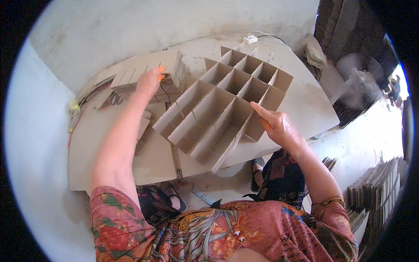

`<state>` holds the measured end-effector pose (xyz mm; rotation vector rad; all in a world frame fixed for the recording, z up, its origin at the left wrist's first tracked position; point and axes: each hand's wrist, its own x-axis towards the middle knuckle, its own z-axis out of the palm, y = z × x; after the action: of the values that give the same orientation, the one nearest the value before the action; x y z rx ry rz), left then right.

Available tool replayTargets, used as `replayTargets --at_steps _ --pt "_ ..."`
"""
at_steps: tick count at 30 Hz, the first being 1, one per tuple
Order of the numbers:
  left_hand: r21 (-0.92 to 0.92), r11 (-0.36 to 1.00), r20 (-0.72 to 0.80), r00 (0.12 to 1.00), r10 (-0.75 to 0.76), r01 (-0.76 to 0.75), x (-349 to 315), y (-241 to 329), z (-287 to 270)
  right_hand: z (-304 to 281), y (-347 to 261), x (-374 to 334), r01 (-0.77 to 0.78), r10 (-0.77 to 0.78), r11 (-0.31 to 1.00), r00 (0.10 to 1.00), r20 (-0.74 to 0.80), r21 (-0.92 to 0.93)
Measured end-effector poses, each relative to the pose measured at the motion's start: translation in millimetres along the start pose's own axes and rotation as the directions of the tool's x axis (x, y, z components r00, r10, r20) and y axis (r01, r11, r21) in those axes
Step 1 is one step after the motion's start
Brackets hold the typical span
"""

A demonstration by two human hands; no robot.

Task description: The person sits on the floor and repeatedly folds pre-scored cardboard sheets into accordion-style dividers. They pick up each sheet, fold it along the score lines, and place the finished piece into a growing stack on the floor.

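A cardboard divider (228,111) with crossed panels is over the middle of the counter (305,98). The right hand (281,129) touches its right side, index finger extended; whether its fingers clamp, I cannot tell. The left hand (149,83) is at a cardboard stack (172,81), its grip unclear. Farther out, a small white box (250,39) sits near the wall (174,22).

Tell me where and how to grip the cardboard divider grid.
Likely best: pinch an inner panel's upper edge near the middle of the divider grid, coming down from above. Its cells open upward, leaving finger room either side, and the crossing panels should brace it.
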<state>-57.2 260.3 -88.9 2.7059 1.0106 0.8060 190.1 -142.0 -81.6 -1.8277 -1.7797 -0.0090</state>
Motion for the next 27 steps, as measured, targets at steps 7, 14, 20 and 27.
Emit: replayTargets --at_steps 7,14,20,27 --pt "-0.198 0.97 0.035 0.99 -0.14 0.144 1.9 35.0 -54.8 -15.4 -17.5 -3.8 -0.028 0.049 0.997 0.934 -0.354 0.065" --pt "-0.364 0.85 -0.36 0.899 0.248 -0.381 -93.0 163.5 -70.3 -27.1 -68.6 19.3 -0.143 0.353 0.309 0.935 0.026 0.94" --pt "-0.389 0.623 -0.28 0.732 0.621 -0.678 -163.2 210.5 -59.4 -27.3 -92.7 24.3 -0.095 0.548 0.179 0.836 -0.019 0.979" --pt "-0.789 0.597 -0.106 0.924 -0.368 0.148 -116.4 116.6 -60.5 -49.1 -117.9 -2.5 -0.077 0.325 0.838 0.866 -0.379 0.541"
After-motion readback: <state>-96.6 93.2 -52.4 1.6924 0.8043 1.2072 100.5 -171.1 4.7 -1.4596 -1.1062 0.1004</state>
